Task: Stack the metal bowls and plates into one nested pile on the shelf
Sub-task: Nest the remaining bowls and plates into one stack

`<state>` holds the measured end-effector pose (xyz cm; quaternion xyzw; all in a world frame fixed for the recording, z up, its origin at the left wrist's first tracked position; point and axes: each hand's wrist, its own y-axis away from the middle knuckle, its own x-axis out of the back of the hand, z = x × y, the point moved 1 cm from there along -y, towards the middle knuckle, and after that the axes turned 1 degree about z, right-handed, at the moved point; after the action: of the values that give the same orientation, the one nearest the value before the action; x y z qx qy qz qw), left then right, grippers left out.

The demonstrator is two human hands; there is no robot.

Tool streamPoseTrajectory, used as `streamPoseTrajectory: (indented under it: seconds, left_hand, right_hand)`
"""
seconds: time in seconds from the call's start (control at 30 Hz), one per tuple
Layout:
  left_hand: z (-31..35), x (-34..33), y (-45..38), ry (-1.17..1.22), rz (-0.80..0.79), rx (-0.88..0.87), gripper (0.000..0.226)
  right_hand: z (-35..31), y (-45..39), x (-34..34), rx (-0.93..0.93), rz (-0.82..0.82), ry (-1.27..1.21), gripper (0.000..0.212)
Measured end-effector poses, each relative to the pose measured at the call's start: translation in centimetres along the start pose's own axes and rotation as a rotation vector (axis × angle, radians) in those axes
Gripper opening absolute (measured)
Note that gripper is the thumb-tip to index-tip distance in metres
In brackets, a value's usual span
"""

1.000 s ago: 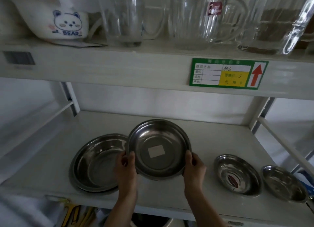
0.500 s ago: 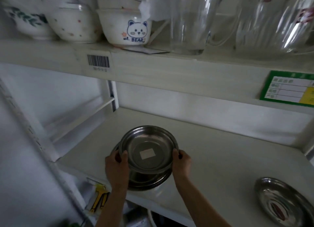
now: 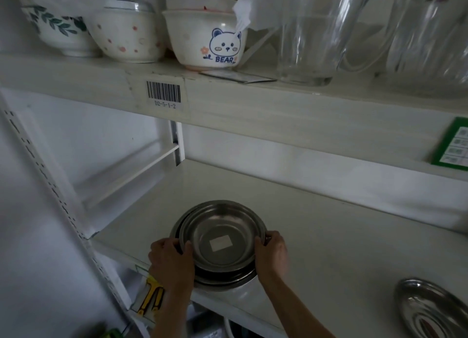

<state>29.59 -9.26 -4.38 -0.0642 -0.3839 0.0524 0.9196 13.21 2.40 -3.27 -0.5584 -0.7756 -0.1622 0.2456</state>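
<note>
From the head camera, the upper metal bowl, with a pale rectangular sticker on its floor, sits nested inside a wider metal bowl on the white shelf, close to the shelf's front edge and toward its left end. The wider bowl's rim shows as a ring around and below the upper one.

The left hand clasps the left side of the pile, its fingers curled together over the upper bowl's rim. The right hand grips the right side, with the fingers pressed together against the rim and the thumb on the outside edge. Both forearms reach up from the bottom of the frame.

A third metal dish lies well apart at the lower right, partly cut off by the frame.

On the shelf above stand a white bowl with a bear drawing, a spotted bowl, a leaf-patterned bowl and a clear glass jug. A barcode label is stuck on that shelf's front edge, and a green tag shows at the right.
</note>
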Motion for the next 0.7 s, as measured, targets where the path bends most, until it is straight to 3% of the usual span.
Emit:
streamPoseTrajectory:
  seconds: [0.37,0.47,0.6,0.7]
  left_hand:
    - [-0.5,-0.4,-0.1,0.042,0.017,-0.052,0.025]
    - [-1.0,-0.6,-0.5,0.106,0.024,-0.042,0.043]
    - [-1.9,-0.6,-1.7,0.324,-0.094,0.200,0.070]
    - [-2.1,-0.3,-2.3,0.590,-0.242,0.356,0.055]
  right_hand:
    - [0.5,-0.3,-0.3,0.069,-0.008,0.102,0.023]
    - [0.7,-0.6,-0.3,0.072,0.020,0.094,0.035]
    - [1.3,-1.6,-0.7,-0.028,0.007,0.010,0.053]
    - [1.5,-2.1,-1.2,-0.177,-0.158,-0.197,0.050]
